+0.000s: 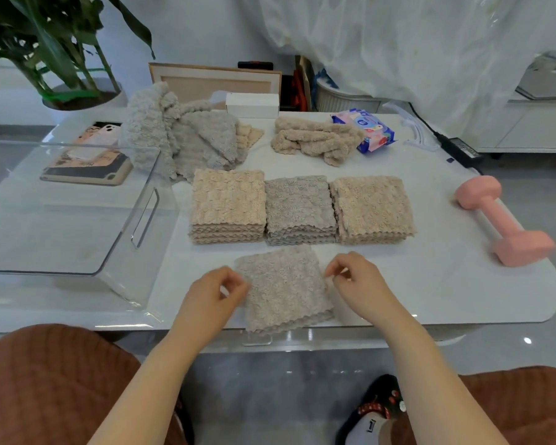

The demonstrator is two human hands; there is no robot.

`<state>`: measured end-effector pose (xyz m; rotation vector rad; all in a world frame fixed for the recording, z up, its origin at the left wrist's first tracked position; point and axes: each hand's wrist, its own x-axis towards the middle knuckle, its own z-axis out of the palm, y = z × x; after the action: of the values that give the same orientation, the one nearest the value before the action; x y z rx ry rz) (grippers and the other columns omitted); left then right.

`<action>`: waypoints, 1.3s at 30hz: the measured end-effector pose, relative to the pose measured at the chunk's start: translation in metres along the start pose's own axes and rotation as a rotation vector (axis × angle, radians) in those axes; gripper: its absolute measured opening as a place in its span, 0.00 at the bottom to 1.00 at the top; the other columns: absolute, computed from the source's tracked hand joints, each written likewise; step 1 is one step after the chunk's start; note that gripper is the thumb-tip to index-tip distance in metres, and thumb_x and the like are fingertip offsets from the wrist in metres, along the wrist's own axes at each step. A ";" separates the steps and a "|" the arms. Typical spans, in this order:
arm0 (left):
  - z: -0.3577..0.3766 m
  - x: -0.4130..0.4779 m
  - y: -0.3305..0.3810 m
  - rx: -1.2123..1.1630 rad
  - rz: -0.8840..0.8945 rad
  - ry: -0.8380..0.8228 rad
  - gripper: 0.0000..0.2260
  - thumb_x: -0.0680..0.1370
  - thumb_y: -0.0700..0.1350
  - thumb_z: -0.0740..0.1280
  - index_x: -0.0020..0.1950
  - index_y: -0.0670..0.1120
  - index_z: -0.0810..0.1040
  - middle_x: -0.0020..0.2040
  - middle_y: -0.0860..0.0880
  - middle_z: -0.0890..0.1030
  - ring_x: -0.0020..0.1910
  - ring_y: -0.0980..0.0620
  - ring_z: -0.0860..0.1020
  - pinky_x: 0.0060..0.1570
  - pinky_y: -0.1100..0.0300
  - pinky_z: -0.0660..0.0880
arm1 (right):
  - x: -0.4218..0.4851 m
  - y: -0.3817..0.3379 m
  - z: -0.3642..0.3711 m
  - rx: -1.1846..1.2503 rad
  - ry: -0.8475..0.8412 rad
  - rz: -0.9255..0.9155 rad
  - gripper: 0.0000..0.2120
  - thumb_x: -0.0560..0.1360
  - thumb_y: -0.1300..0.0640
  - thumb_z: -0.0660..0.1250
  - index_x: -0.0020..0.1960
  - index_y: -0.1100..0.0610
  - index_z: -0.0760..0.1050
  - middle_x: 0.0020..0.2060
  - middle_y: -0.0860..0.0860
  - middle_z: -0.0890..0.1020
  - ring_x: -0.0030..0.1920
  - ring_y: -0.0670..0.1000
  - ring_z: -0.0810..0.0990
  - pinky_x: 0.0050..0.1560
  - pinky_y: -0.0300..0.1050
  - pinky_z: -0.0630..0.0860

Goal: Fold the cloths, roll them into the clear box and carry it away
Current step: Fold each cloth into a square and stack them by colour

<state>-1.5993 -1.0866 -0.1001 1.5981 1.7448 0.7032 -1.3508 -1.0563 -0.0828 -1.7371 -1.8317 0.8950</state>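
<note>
While we pinch both side edges of the folded grey cloth, left hand and right hand with fingers curled, it lies flat at the near edge of the table. Folding step, we judge. Next: lift it onto the grey stack just behind. Unfolded heaps wait beyond; clear box left, no cloths inside.

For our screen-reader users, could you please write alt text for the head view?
The left hand and right hand pinch the side edges of a folded grey cloth on a table. Behind it lie three folded stacks; a clear box stands left.
</note>
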 end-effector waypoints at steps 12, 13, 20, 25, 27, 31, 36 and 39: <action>0.062 0.002 -0.024 0.727 0.205 -0.090 0.30 0.79 0.62 0.33 0.76 0.50 0.52 0.78 0.51 0.52 0.76 0.48 0.53 0.68 0.40 0.58 | 0.007 0.037 0.059 -0.478 -0.215 -0.259 0.25 0.83 0.53 0.48 0.77 0.48 0.43 0.72 0.40 0.37 0.77 0.50 0.42 0.75 0.52 0.42; 0.061 0.003 -0.025 0.716 0.216 -0.097 0.31 0.78 0.63 0.31 0.77 0.51 0.49 0.78 0.51 0.50 0.76 0.48 0.50 0.69 0.39 0.56 | 0.008 0.036 0.058 -0.455 -0.221 -0.265 0.25 0.83 0.53 0.49 0.78 0.48 0.45 0.73 0.39 0.38 0.76 0.48 0.43 0.75 0.52 0.42; 0.048 -0.010 -0.003 0.328 -0.079 0.180 0.32 0.75 0.67 0.58 0.69 0.46 0.66 0.62 0.46 0.72 0.59 0.45 0.72 0.54 0.49 0.71 | 0.002 0.013 0.041 0.252 0.208 0.090 0.03 0.77 0.59 0.64 0.49 0.53 0.72 0.51 0.50 0.73 0.45 0.42 0.74 0.45 0.38 0.73; 0.053 -0.002 0.008 0.136 -0.121 0.117 0.25 0.76 0.51 0.65 0.70 0.47 0.60 0.58 0.45 0.75 0.55 0.44 0.72 0.48 0.53 0.69 | 0.003 0.007 0.044 0.186 0.020 0.133 0.12 0.79 0.54 0.60 0.57 0.53 0.58 0.37 0.52 0.75 0.33 0.50 0.73 0.33 0.45 0.68; 0.058 -0.002 0.011 0.034 -0.047 0.129 0.23 0.75 0.44 0.66 0.67 0.50 0.59 0.56 0.46 0.75 0.48 0.47 0.74 0.42 0.55 0.68 | -0.001 0.007 0.048 0.122 -0.015 0.067 0.12 0.78 0.58 0.59 0.56 0.50 0.57 0.36 0.54 0.76 0.31 0.51 0.73 0.32 0.48 0.68; 0.060 -0.008 0.022 -0.122 0.151 0.165 0.19 0.75 0.35 0.64 0.60 0.54 0.64 0.56 0.49 0.69 0.43 0.60 0.72 0.41 0.70 0.68 | -0.008 0.007 0.038 0.172 -0.115 -0.004 0.14 0.78 0.62 0.57 0.54 0.45 0.57 0.35 0.49 0.70 0.28 0.45 0.68 0.30 0.39 0.64; 0.037 0.027 0.058 -0.123 0.376 0.238 0.17 0.77 0.33 0.63 0.62 0.49 0.72 0.56 0.49 0.64 0.50 0.64 0.68 0.54 0.80 0.61 | 0.016 -0.007 -0.001 0.199 0.219 -0.247 0.14 0.75 0.68 0.63 0.56 0.53 0.70 0.51 0.49 0.71 0.47 0.35 0.70 0.49 0.27 0.64; 0.020 0.076 0.095 -0.013 0.456 0.297 0.20 0.78 0.33 0.60 0.69 0.44 0.68 0.64 0.45 0.61 0.59 0.53 0.67 0.61 0.71 0.63 | 0.055 -0.028 -0.031 0.073 0.429 -0.344 0.17 0.75 0.68 0.63 0.62 0.58 0.73 0.52 0.50 0.68 0.45 0.41 0.69 0.50 0.22 0.63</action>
<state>-1.5264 -1.0013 -0.0491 1.9883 1.5725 1.2180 -1.3532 -0.9968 -0.0470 -1.3783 -1.7063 0.4079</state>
